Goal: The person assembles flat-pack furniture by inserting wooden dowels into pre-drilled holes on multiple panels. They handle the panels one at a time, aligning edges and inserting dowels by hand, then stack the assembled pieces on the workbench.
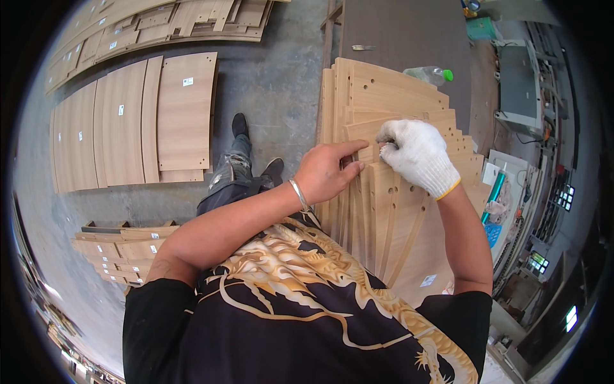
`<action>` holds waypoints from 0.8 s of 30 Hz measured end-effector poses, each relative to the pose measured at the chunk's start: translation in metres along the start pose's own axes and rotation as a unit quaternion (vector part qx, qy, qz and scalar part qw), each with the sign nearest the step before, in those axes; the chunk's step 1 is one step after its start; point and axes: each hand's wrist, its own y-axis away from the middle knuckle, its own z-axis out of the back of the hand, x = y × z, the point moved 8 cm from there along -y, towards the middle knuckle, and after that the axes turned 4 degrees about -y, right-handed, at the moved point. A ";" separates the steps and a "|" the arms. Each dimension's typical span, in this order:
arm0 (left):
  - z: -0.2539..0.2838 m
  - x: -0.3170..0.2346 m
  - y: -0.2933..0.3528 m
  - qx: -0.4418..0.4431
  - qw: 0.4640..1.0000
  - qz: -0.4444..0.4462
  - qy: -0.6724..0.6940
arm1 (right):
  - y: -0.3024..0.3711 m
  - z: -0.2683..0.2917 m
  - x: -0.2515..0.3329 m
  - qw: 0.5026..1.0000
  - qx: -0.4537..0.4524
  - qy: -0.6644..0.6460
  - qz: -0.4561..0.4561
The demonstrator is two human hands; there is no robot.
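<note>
Wooden panels (412, 246) with drilled holes stand and lean in a fanned stack in front of me, close to my body. My left hand (323, 169), bare with a silver bracelet at the wrist, reaches to the panels' left edges; its index finger and thumb are stretched apart against them. In a white knitted glove with a yellow cuff, my right hand (416, 153) is closed over the upper edge of the panels. Its fingertips are pressed together, and whatever lies between them is too small to make out. Further panels (390, 89) lie just beyond both hands.
A dark table (409, 32) extends beyond the stack, bearing a clear bottle (427, 75) with a green cap and a small tool (363, 47). Wood panels (185, 121) lie on the concrete floor (281, 89) to the left. Grey equipment (519, 83) stands at right.
</note>
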 end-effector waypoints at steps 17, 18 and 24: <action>0.008 -0.001 -0.004 0.029 0.999 0.031 -0.025 | -0.004 -0.007 -0.023 0.975 0.051 -0.215 -0.025; 0.008 0.001 -0.004 0.028 0.999 0.031 -0.020 | -0.003 -0.007 -0.021 0.975 0.040 -0.217 -0.020; 0.008 0.001 -0.004 0.022 1.000 0.013 0.002 | -0.002 -0.005 -0.012 0.983 0.029 -0.177 -0.033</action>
